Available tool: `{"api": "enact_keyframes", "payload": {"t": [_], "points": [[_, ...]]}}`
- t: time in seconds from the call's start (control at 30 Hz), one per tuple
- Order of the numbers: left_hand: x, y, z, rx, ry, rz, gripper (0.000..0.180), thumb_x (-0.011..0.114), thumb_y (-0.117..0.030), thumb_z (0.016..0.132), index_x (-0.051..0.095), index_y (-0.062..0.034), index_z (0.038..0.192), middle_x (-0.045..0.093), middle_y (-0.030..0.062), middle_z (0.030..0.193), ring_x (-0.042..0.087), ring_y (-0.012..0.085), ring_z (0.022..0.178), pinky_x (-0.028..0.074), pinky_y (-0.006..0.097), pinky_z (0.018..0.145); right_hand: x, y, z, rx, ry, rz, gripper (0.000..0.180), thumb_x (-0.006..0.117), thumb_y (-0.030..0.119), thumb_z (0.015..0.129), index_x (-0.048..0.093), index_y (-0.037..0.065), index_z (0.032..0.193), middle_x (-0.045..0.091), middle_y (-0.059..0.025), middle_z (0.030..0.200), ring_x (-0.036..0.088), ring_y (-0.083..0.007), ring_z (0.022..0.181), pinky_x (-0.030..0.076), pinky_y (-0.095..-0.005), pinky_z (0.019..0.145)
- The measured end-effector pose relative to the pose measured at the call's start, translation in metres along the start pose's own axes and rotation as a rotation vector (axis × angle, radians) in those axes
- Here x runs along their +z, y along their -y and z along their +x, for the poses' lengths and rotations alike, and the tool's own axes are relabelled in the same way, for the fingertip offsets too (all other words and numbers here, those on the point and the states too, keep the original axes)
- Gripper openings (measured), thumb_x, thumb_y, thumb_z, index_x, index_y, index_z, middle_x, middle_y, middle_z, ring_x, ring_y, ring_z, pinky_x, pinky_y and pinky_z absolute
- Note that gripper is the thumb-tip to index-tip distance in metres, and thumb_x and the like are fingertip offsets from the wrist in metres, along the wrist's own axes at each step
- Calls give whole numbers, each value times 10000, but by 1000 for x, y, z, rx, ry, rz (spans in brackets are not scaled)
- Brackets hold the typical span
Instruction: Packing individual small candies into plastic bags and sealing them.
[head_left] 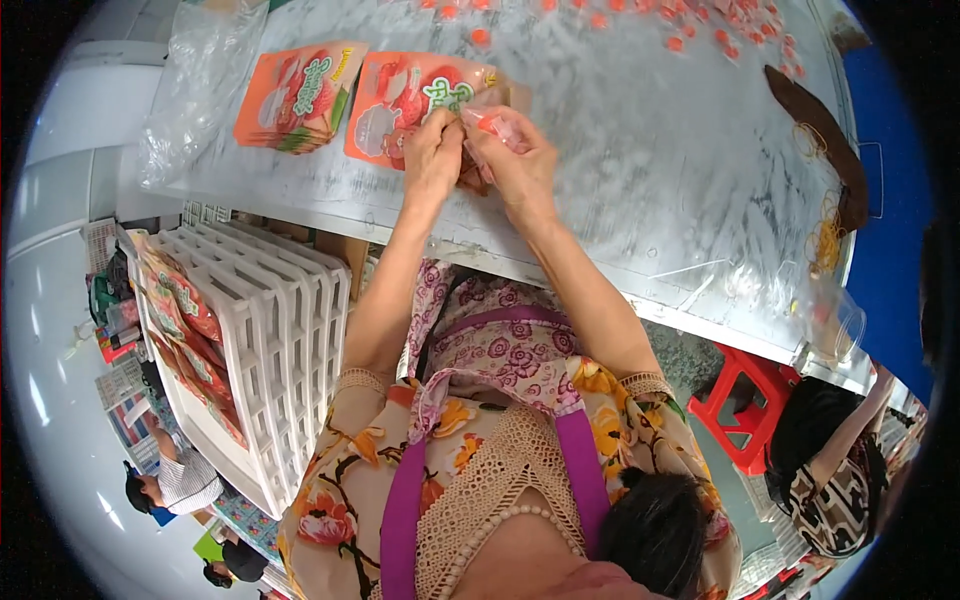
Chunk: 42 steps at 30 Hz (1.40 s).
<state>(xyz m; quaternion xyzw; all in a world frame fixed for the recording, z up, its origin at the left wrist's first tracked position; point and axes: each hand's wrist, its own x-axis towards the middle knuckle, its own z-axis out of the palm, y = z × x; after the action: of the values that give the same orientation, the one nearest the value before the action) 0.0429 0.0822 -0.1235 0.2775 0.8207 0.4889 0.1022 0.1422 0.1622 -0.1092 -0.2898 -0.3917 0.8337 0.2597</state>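
An orange-red printed pouch (378, 105) lies flat on the metal table in front of me, its lower right part behind my hands. My left hand (432, 158) is closed at the pouch's right edge, with fingers curled and fingertips partly hidden. Right beside it, my right hand (520, 168) is closed around small clear packets (503, 130) with pinkish-red contents. The two hands almost touch. To the left is a stack of similar pouches (300, 95), slightly fanned. Whether the pouch's mouth is open cannot be made out.
Many small red packets (740, 22) lie scattered at the table's far right. A crumpled clear plastic bag (190, 95) covers the far left corner. White crates (290, 310) holding pouches stand below left. Rubber bands (826, 245) hang at the right edge, above a red stool (740, 405). Other people sit nearby.
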Motion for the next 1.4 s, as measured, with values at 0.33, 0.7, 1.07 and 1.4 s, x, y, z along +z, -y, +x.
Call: {"api": "enact_keyframes", "payload": {"t": [0.33, 0.7, 1.07, 1.4], "points": [[2, -11, -3, 66, -141, 64, 221, 526, -161, 928, 516, 30, 819, 567, 188, 741, 553, 288, 677, 444, 400, 660, 2, -20, 7, -189, -101, -363, 313, 723, 179, 793, 654, 19, 1052, 660, -65, 830, 596, -125, 685, 472, -266, 603], [16, -1, -8, 106, -310, -15, 156, 453, -106, 953, 495, 5, 851, 513, 78, 765, 477, 184, 736, 414, 332, 697, 1, -19, 11, -584, -84, -671, 273, 690, 127, 788, 669, 15, 1036, 661, -158, 973, 655, -236, 861, 504, -314, 768], [13, -13, -7, 405, -389, 197, 88, 510, -59, 906, 518, 28, 891, 558, 173, 858, 540, 326, 802, 437, 413, 752, -3, -18, 14, -549, -47, -647, 247, 691, 132, 782, 684, 25, 1004, 681, -166, 948, 668, -254, 843, 519, -329, 768], [-4, -57, -3, 700, -443, 250, 66, 525, -48, 907, 501, 3, 874, 538, 169, 847, 525, 361, 797, 426, 452, 720, 5, -10, 13, -519, -91, -772, 249, 677, 137, 780, 689, 28, 1004, 688, -144, 915, 667, -215, 836, 521, -331, 765]]}}
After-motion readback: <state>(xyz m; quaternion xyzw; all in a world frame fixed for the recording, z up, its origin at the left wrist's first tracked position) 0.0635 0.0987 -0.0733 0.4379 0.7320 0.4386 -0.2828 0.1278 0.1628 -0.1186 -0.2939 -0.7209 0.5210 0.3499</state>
